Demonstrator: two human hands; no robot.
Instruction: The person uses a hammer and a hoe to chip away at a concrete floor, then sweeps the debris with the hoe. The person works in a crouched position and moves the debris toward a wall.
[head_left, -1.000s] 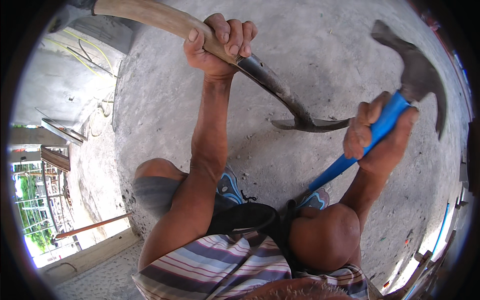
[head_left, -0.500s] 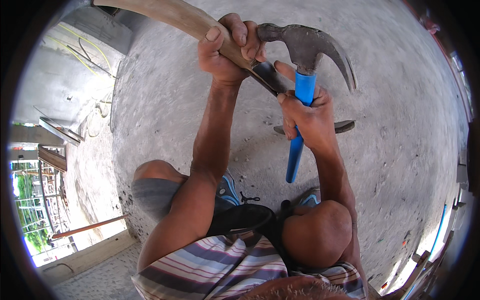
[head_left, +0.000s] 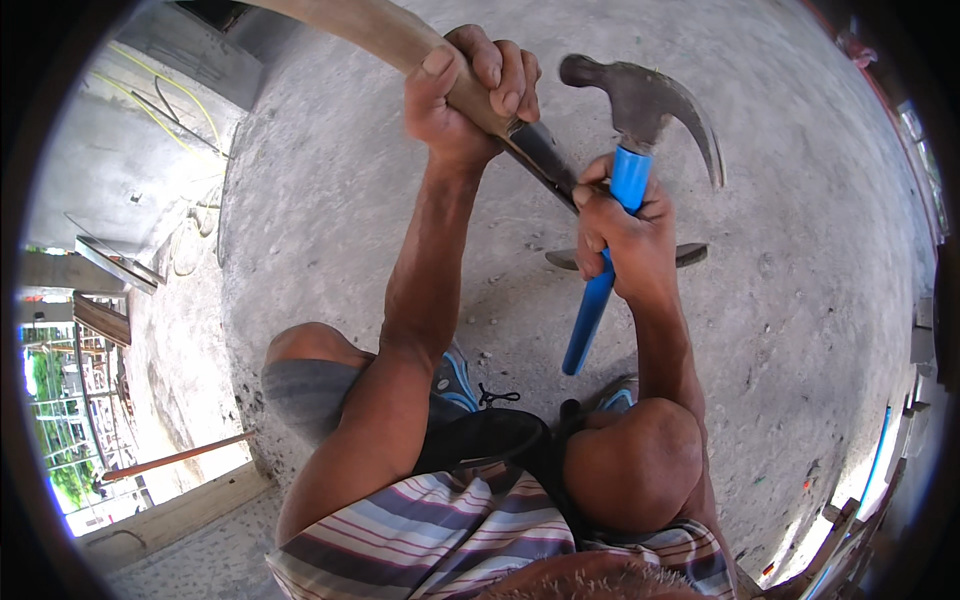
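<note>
My left hand is closed round a thick wooden handle that runs in from the upper left. Just below its fingers the wood meets a dark metal socket, which points down toward my right hand. That hand is wrapped round the blue grip of a claw hammer. The hammer's head is up, its claw curves to the right, and the grip's end hangs below my fist. My right fingers also reach the tip of the socket; whether they grip it is unclear. Behind my right wrist shows a curved dark metal piece, partly hidden.
Rough grey concrete floor with small grit lies beneath. My bent knees and shoes are close below my hands. At left are a concrete wall with yellow cable and a thin rod; timber pieces lie lower right.
My right hand and the hammer have shifted slightly right, and its raised finger has curled in at the socket's tip. The left hand and wooden handle have moved a little to the right.
</note>
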